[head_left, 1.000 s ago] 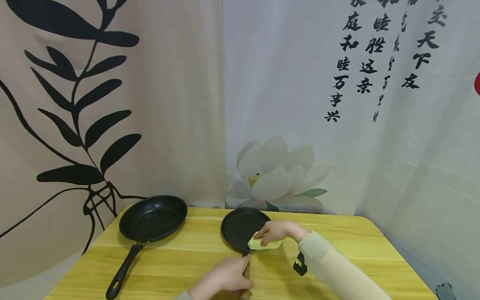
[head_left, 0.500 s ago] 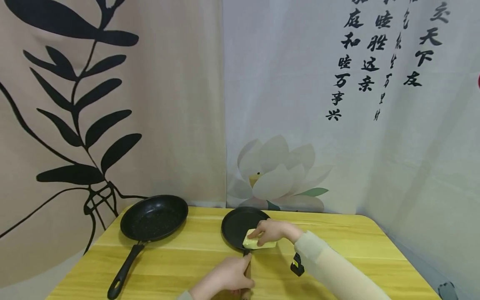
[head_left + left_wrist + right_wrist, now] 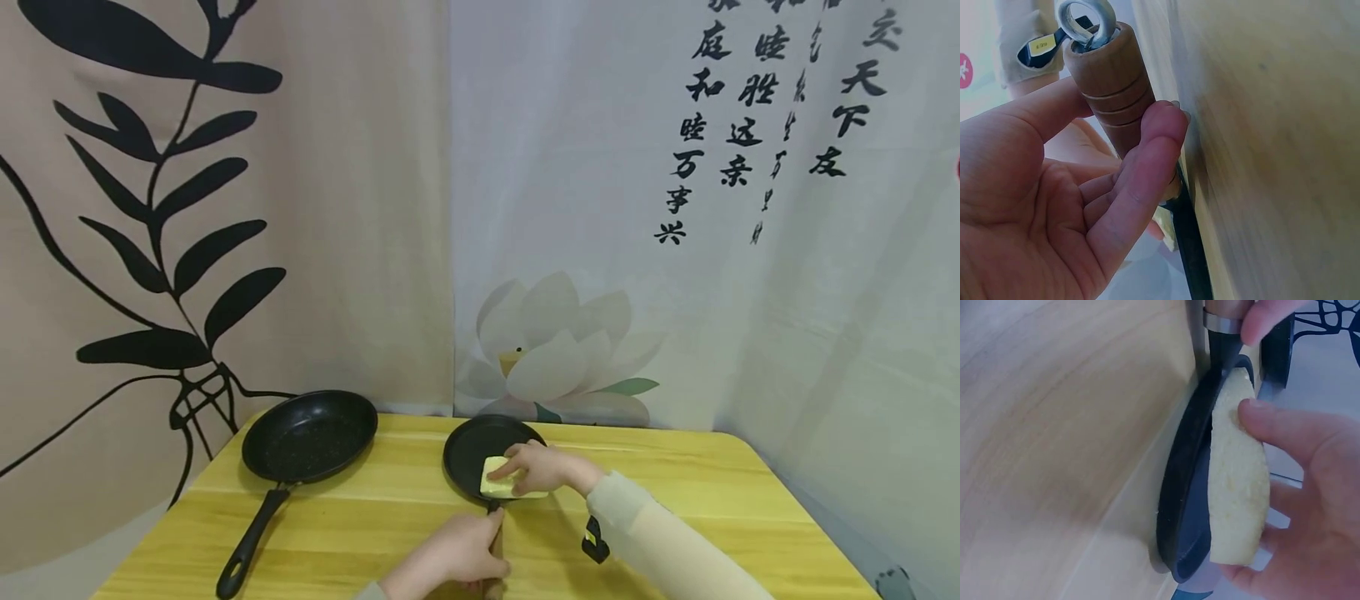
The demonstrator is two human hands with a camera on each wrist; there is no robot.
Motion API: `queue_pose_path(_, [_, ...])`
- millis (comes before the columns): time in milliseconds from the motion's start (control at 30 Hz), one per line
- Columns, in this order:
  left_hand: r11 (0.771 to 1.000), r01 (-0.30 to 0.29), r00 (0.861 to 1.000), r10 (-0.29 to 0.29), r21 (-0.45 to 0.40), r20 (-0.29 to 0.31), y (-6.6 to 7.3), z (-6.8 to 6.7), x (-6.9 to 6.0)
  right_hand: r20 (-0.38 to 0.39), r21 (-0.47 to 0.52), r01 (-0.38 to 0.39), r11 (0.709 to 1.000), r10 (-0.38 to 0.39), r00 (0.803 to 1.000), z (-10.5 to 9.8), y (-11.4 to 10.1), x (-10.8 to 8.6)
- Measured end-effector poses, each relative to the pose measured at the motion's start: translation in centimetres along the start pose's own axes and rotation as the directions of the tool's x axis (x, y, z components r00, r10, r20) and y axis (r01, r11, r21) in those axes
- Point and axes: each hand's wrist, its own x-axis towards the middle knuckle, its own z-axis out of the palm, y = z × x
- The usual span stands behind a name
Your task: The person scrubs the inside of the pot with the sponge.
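A yellowish wooden table (image 3: 697,467) with streaky grain and a rounded far right corner stands before hanging cloth (image 3: 360,208) that serves as the backdrop. Left of a straight upright seam (image 3: 451,208) the cloth is beige and printed with a big dark leafy plant (image 3: 153,221); right of it, paler and greyer, it carries a whitish lotus (image 3: 551,362) low down and columns of black Chinese writing (image 3: 757,87) above. The light is soft, and a dark patch (image 3: 894,583) at lower right, cut off by the edge, may be more print.
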Motion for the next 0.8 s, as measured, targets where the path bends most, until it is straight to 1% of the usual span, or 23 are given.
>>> queue_pose_path(33, [1.000,-0.008,1.000,0.007,0.026,0.005,-0.4,0.2,0.3,0.000,0.006,0.006,1.000,-0.006,1.000,0.1,0.0,0.0])
queue_pose_path(167, [0.998,-0.004,1.000,0.004,0.057,-0.001,-0.2,0.2,0.3,-0.004,0.023,0.044,0.999,-0.044,0.999,0.4,0.0,0.2])
queue_pose_path(233, [0.999,0.006,1.000,-0.005,0.053,-0.022,0.5,0.0,-0.1,-0.010,0.023,0.062,0.998,-0.062,0.998,0.5,0.0,0.4])
queue_pose_path(267, [0.999,0.014,0.999,-0.013,0.033,-0.029,0.9,-0.2,-0.4,-0.015,0.018,0.072,0.997,-0.072,0.997,0.5,0.0,0.5])
queue_pose_path(300, [0.999,0.018,0.999,-0.017,0.031,-0.036,1.2,-0.2,-0.5,-0.020,0.011,0.080,0.997,-0.080,0.997,0.6,-0.1,0.6])
queue_pose_path(400, [0.999,0.026,0.999,-0.025,0.030,-0.046,1.5,-0.2,-0.9,-0.031,0.001,0.084,0.996,-0.084,0.996,0.8,-0.3,0.9])
queue_pose_path(567, [0.999,0.027,0.998,-0.025,0.030,-0.050,1.7,-0.2,-1.0,-0.059,-0.028,0.064,0.998,-0.066,0.996,1.2,-0.5,1.4])
queue_pose_path(800, [0.998,0.031,0.998,-0.028,0.059,-0.059,1.9,-0.3,-1.0,-0.077,-0.057,0.061,0.997,-0.065,0.995,1.6,-0.8,1.9])
